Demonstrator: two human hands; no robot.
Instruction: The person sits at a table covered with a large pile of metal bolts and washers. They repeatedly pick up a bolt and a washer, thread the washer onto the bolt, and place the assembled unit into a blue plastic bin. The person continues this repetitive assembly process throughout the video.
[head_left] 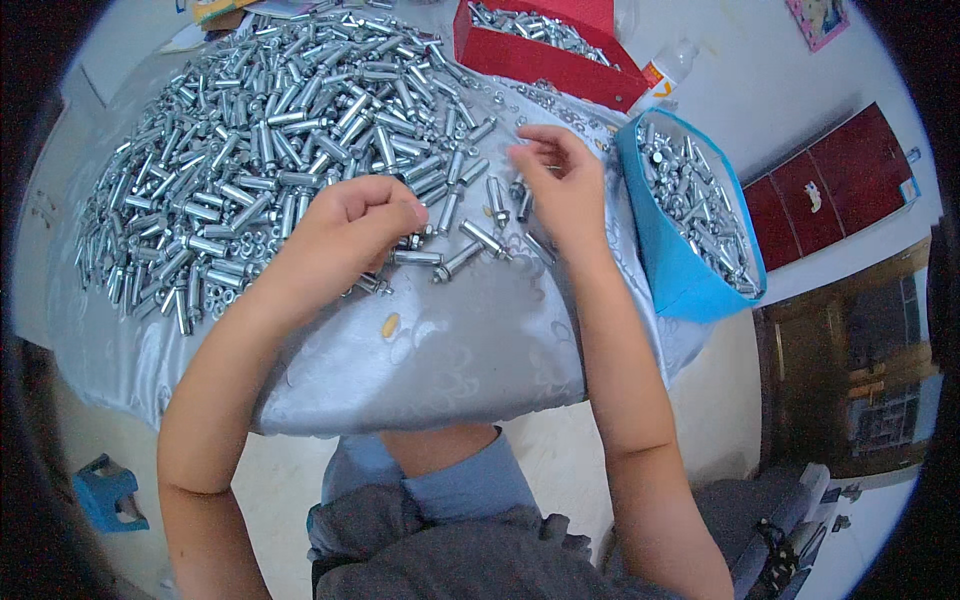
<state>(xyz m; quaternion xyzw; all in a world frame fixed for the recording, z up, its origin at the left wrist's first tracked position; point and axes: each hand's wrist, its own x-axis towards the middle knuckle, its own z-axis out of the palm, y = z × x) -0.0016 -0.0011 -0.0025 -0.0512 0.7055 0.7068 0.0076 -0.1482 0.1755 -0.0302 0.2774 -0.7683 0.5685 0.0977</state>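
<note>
A large heap of silvery sleeve-type expansion bolts covers the left and far part of the table. My left hand is closed at the heap's near right edge, thumb pressed against the curled fingers. What it grips is hidden; bolt ends show just beside and beneath it. My right hand hovers right of the heap, fingers loosely curled, thumb and index tips apart, nothing visible between them. Several loose bolts lie between the hands. Small nuts are scattered along the heap's near edge.
A blue fabric bin filled with bolts stands at the right. A red box with more metal parts sits at the far side, beside a plastic bottle. A small yellow piece lies on the shiny grey tablecloth.
</note>
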